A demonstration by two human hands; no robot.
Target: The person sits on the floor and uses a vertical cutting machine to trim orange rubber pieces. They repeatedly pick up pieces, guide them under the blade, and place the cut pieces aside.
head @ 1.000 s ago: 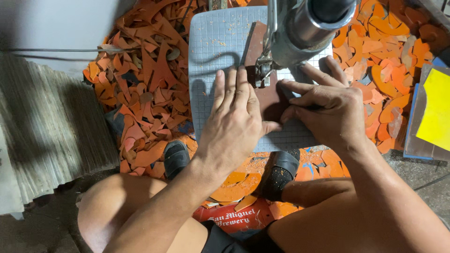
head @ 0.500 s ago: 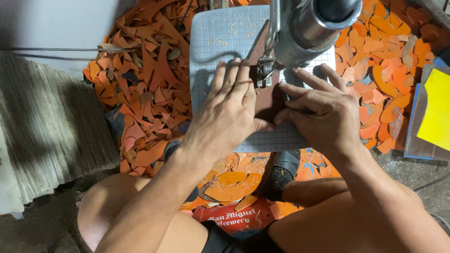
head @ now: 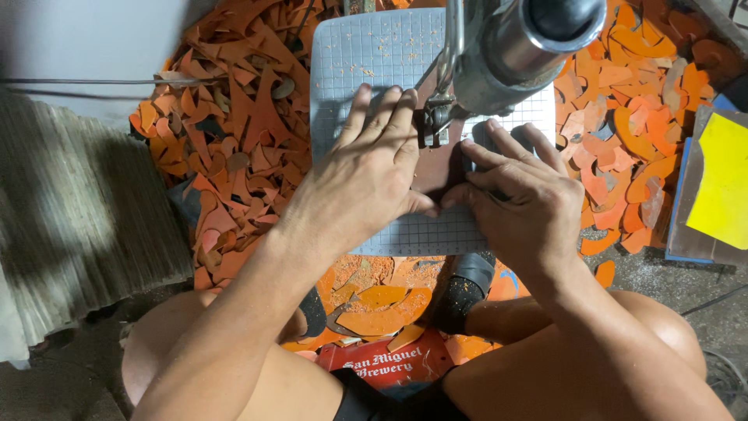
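Note:
A dark brown flat piece (head: pixel 441 160) lies on a white gridded work plate (head: pixel 366 54), under the blade and foot of a metal cutting machine (head: pixel 510 43). My left hand (head: pixel 372 175) presses flat on the piece's left side, fingers stretched toward the blade. On the right side my right hand (head: pixel 520 199) presses down with spread fingers. The thumbs nearly meet at the piece's near edge. Most of the piece is hidden under both hands.
Orange offcuts (head: pixel 234 140) are heaped left, right and below the plate. A yellow sheet (head: pixel 721 183) lies at the right edge. A grey ribbed stack (head: pixel 70 234) sits at the left. A red crate (head: pixel 386 362) stands between my knees.
Both hands have slid the brown piece a little further under the machine's blade. The view has shifted slightly closer.

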